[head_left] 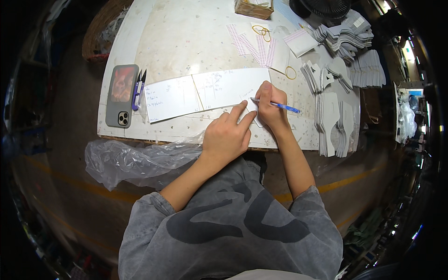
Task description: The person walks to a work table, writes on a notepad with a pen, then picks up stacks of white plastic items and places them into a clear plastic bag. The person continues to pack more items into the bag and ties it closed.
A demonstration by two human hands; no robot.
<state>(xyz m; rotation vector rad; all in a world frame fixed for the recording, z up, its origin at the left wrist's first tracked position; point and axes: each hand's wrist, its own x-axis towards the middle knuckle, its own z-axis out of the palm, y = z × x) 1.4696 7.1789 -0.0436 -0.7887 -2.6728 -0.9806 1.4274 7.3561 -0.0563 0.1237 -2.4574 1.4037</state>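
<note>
My right hand (272,108) is closed round a blue pen (288,108), its tip down by my left fingertips. My left hand (227,134) lies with its fingers apart, index and middle fingertips pressing on a small white card (259,122) partly hidden under both hands. Just beyond the hands lies a long white sheet (161,106) with handwriting in columns and a thin yellow rubber band (198,92) across it. Whether the pen tip touches the card or the sheet's edge, I cannot tell.
Left on the white table (154,42) lie a grey-cased phone (114,111) and purple-handled thread snips (138,92). Stacks of white cut cards (328,119) line the right side. Sticker strips (252,46) and rubber bands (290,73) lie farther back. Clear plastic (135,161) hangs at the front edge.
</note>
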